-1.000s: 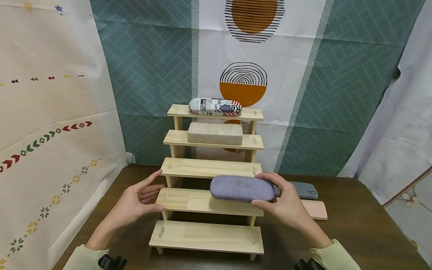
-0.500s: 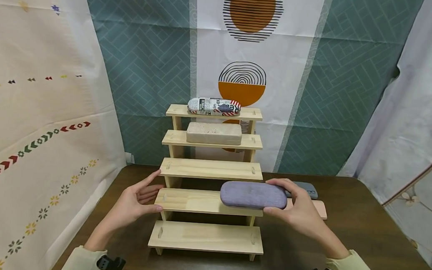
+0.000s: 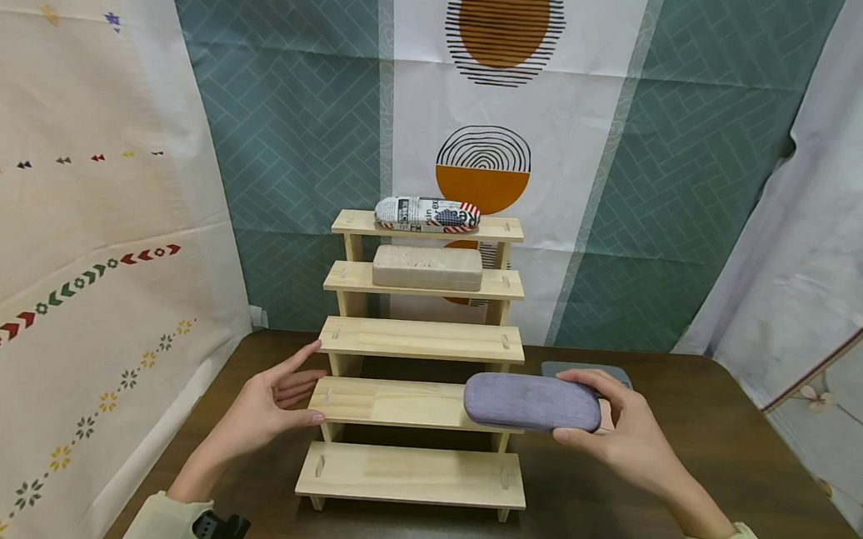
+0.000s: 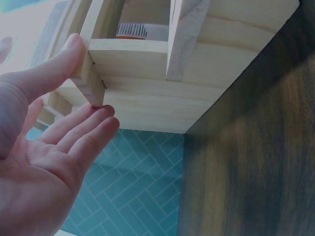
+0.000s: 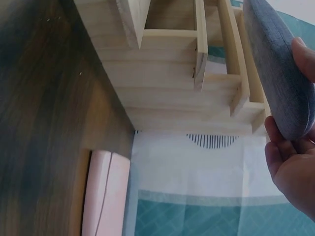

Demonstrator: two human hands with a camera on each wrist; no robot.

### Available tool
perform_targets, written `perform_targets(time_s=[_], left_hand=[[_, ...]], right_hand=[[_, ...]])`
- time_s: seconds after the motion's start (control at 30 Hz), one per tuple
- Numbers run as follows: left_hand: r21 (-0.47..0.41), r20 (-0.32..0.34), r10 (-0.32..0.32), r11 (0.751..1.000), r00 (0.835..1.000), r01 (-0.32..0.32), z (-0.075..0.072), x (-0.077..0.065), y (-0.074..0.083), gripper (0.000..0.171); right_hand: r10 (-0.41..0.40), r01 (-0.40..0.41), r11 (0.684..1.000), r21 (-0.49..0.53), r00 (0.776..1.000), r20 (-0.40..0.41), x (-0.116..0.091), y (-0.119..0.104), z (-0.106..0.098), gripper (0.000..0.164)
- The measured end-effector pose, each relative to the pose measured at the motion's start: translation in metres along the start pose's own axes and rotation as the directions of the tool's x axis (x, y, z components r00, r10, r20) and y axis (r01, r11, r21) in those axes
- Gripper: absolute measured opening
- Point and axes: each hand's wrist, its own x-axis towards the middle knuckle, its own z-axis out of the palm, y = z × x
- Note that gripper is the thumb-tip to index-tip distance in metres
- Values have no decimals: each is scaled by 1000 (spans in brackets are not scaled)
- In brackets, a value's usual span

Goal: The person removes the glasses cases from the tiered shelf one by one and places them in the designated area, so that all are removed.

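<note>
My right hand (image 3: 633,438) grips the right end of a purple fabric glasses case (image 3: 531,402), thumb in front and fingers behind. The case overlaps the right end of the second step from the bottom in the head view. In the right wrist view the same case (image 5: 283,64) slants beside the wooden tiers. My left hand (image 3: 260,404) rests with extended fingers on the left end of a stepped wooden display stand (image 3: 410,473), its thumb at the second step and forefinger at the third. In the left wrist view, fingertips (image 4: 106,112) touch a plank's end.
A newspaper-print case (image 3: 428,214) lies on the top step, a beige case (image 3: 427,267) one step below. On the brown table (image 3: 689,454), right of the stand, lie a grey-blue case (image 3: 556,368) and a pink case (image 5: 110,196), both partly hidden by the right hand and purple case.
The right hand has carried the purple glasses case to the right and nearer to me, away from the middle of the stand. The left hand has stayed at the stand's left end.
</note>
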Motion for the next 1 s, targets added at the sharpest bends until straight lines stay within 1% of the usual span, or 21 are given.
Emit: perform_targets(time_s=[0.2, 0.4, 0.53, 0.7, 0.83, 1.0], left_hand=[[-5, 0, 1, 1000, 1000, -1, -1, 0, 0, 103], [-17, 7, -8, 1000, 1000, 8, 0, 0, 0, 102], [-20, 6, -11, 1000, 1000, 11, 0, 0, 0, 102], [-17, 5, -9, 1000, 1000, 9, 0, 0, 0, 102], [-18, 5, -4, 1000, 1000, 5, 0, 0, 0, 102], [-12, 4, -4, 1000, 1000, 4, 1, -1, 1, 102]], right_hand=[[3, -4, 998, 64, 1000, 9, -6, 4, -9, 59], [-13, 11, 995, 96, 1000, 20, -12, 10, -19, 62], [-28, 26, 996, 81, 999, 23, -18, 16, -28, 64], [-60, 60, 998, 19, 998, 17, -26, 23, -42, 65], [-67, 67, 998, -11, 998, 7, -34, 28, -53, 64], [-78, 78, 997, -19, 997, 11, -46, 45, -67, 66]])
